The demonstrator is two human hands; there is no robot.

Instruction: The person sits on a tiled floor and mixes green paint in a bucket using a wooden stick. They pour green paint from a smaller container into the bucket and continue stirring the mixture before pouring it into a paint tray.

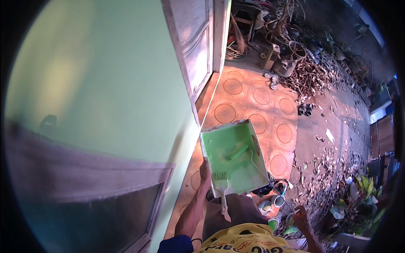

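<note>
The person holds up a paint tray (219, 145) full of light green paint. It sits near the middle of the view, a bit toward 5 o'clock. The left hand (205, 170) grips the tray's edge at its 8 o'clock corner, with the fingers curled under it. A roller (237, 152) lies in the wet paint, and its thin wire handle runs out toward 4 o'clock. A paintbrush (222, 185) rests across the tray's near edge, with green bristles on the tray and its pale handle pointing to 6 o'clock.

The right hand (300, 215) is low down at 5 o'clock, well apart from the tray. It is small and blurry, so I cannot tell if it is spread or closed around something. Small paint cans (270, 206) sit on the ground between the tray and that hand.

The green wall (101, 84) fills the 9 o'clock side. A pale door (196, 46) stands at 12 o'clock. Orange patterned tiles (253, 101) cover the floor, and dry leaves (312, 76) lie out toward 2 o'clock.
</note>
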